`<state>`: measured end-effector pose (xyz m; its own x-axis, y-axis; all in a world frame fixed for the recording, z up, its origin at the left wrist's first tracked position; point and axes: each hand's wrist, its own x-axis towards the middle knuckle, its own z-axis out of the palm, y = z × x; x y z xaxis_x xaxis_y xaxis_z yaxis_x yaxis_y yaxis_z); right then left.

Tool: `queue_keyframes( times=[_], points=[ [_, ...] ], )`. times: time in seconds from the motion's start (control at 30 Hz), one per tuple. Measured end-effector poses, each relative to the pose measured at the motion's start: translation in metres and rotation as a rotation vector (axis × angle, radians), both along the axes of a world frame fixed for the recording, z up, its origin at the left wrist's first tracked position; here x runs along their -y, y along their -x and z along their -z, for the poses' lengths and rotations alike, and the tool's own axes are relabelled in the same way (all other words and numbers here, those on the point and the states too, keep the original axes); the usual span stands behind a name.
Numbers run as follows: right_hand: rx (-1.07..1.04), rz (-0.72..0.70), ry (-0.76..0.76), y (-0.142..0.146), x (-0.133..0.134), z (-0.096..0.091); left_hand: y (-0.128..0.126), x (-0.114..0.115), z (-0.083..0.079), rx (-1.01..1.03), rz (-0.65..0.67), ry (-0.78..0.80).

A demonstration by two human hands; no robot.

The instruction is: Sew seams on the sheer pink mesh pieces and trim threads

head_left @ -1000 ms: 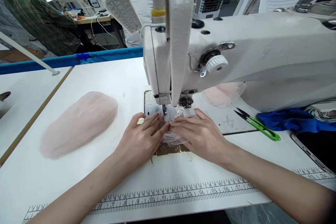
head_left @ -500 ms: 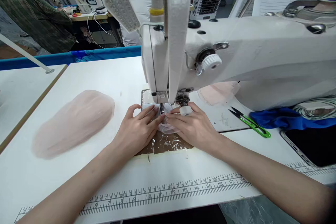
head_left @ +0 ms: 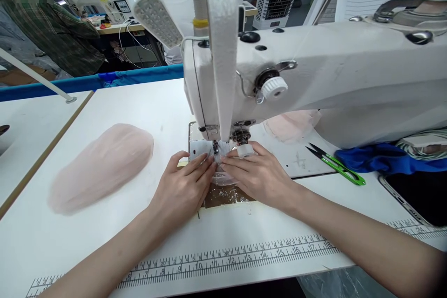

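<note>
A small piece of sheer, pale fabric (head_left: 223, 178) lies under the presser foot (head_left: 215, 147) of a white sewing machine (head_left: 314, 65). My left hand (head_left: 185, 177) rests on the left of this fabric, palm down, fingers stretched towards the foot and thumb apart. From the right, my right hand (head_left: 258, 172) lies on the same fabric with its fingers extended, the tips close to those of the left. The machine's head and a white knob hide part of the right fingers. Much of the fabric is covered by both hands.
A sheer pink fabric piece (head_left: 104, 167) lies on the left of the table, another pink piece (head_left: 291, 123) behind the needle area. Green-handled thread snips (head_left: 337, 165), blue cloth (head_left: 380, 158) and a phone (head_left: 415, 195) are on the right. A printed ruler (head_left: 223, 260) runs along the front.
My fingers have shifted slightly towards me relative to the presser foot, and more of the metal plate shows beside it. The view has moved a little.
</note>
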<state>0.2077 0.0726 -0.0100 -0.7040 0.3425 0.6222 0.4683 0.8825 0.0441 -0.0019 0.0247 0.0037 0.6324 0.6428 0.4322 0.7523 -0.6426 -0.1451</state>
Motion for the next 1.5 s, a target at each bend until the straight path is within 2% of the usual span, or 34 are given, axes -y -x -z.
queue_keyframes(
  times=[0.3,0.77,1.23,1.4,1.5],
  points=[
    [0.013,-0.006,0.001,0.001,-0.002,0.001,0.000,-0.005,0.003,0.019,0.009,0.027],
    [0.123,0.060,-0.018,0.002,-0.007,-0.001,0.003,-0.014,0.005,0.052,0.003,0.027],
    [0.162,0.083,-0.007,0.001,-0.009,-0.001,0.002,-0.016,0.005,0.006,-0.009,0.003],
    [0.095,0.102,0.108,0.000,-0.007,-0.005,0.000,-0.010,0.003,-0.008,-0.020,-0.008],
    [0.146,0.150,0.186,-0.001,-0.005,-0.012,0.009,-0.010,-0.002,-0.040,-0.018,0.030]
  ],
)
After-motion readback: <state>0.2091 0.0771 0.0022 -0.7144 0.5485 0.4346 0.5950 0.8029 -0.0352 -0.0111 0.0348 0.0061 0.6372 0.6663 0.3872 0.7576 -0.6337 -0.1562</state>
